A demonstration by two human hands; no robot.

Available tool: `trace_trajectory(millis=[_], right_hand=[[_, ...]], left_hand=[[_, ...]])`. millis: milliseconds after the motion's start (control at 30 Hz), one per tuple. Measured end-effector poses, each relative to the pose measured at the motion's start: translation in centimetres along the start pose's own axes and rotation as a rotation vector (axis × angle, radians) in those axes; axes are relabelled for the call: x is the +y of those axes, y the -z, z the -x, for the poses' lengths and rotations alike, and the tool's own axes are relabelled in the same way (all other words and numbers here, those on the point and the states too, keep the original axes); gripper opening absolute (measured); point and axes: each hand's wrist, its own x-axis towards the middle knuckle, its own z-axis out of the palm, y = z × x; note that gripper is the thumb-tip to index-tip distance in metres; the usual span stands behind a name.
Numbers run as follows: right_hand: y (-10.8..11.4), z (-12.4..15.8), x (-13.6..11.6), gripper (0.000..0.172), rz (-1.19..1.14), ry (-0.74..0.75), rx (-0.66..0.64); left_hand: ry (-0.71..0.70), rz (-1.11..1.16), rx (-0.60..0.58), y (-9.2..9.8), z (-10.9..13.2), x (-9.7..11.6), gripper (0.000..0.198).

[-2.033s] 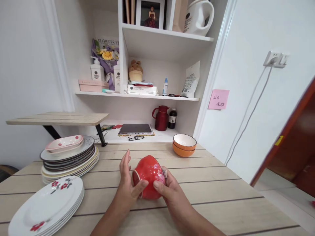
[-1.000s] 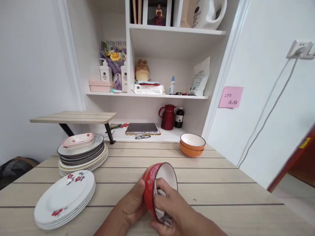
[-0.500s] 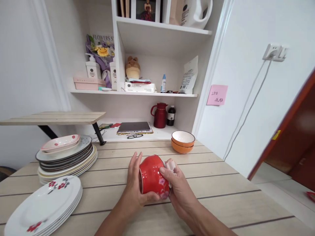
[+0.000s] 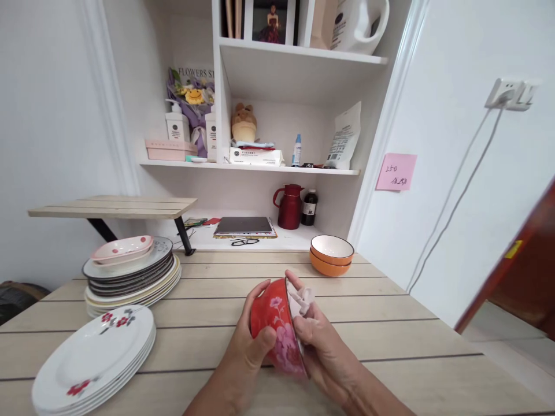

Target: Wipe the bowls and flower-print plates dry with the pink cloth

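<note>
A red bowl [image 4: 271, 309] with pink flowers is tilted on its side above the table, its white inside facing right. My left hand [image 4: 249, 346] is wrapped round the bowl's outer base, thumb across the flowers. At the rim, my right hand [image 4: 323, 341] pinches a crumpled white cloth or tissue [image 4: 303, 299] against the inside of the bowl. Some of the right fingers are hidden behind the bowl.
Two stacked orange bowls [image 4: 332, 263] stand at the back right of the slatted table [image 4: 208, 323]. To the left are a stack of white oval plates [image 4: 95, 358] and a taller plate stack [image 4: 134, 283]. A raised wooden stand [image 4: 115, 207] rises behind.
The red bowl has been turned, so its flowers and white inside now show. My left hand has shifted to its base, and my right hand with the cloth is at the rim.
</note>
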Motion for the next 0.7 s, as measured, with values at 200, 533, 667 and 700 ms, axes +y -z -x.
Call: trace_trajectory(millis=[200, 533, 667, 700], right_hand=[[0.1, 0.5, 0.5, 0.079, 0.514, 0.073, -0.043], [0.5, 0.9, -3.1, 0.013, 0.866, 0.053, -0.337], [0.7, 1.2, -4.7, 0.017, 1.093, 0.025, -0.459], [0.8, 1.2, -4.8, 0.021, 1.144, 0.026, -0.476]], left_hand=[[0.156, 0.209, 0.024, 1.3, -0.3, -0.7, 0.067], [0.238, 0.318, -0.019, 2.0, -0.4, -1.1, 0.079], [0.286, 0.331, -0.090, 2.2, -0.4, -0.3, 0.081], [0.295, 0.339, -0.101, 2.3, -0.5, -0.1, 0.082]])
